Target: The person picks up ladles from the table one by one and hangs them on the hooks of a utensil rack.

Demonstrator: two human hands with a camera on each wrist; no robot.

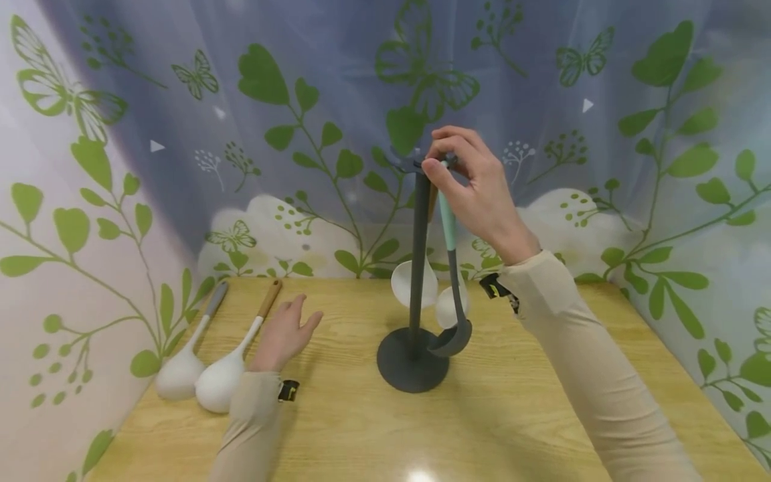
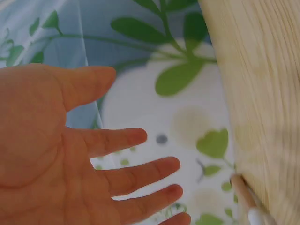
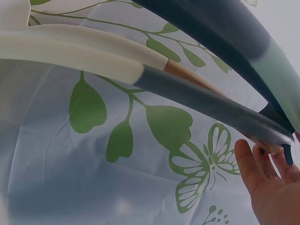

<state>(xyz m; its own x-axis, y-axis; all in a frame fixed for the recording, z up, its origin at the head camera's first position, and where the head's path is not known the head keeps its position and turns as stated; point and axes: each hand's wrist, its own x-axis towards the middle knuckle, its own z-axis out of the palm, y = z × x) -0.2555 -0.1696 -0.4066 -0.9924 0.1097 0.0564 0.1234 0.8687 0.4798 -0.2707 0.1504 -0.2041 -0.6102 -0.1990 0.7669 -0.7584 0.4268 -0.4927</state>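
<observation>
My right hand [image 1: 472, 181] is at the top of a dark grey utensil stand [image 1: 415, 268], thumb and fingers pinching the upper end of a ladle [image 1: 448, 221] with a mint handle and dark grey bowl. That ladle hangs upright along the post, its bowl just over the round base. Behind it hang two white utensils; the right wrist view shows a grey handle [image 3: 206, 101] and a wooden handle [image 3: 187, 72]. My left hand [image 1: 286, 335] hovers with spread, relaxed fingers, holding nothing. Nearest to it lies a white ladle [image 1: 219, 385] with a wooden handle.
Left of that ladle lies another white ladle [image 1: 181, 375] with a grey handle, both bowls facing down. The wooden table [image 1: 337, 428] meets a leaf-and-butterfly patterned curtain [image 1: 337, 100] at the back and sides.
</observation>
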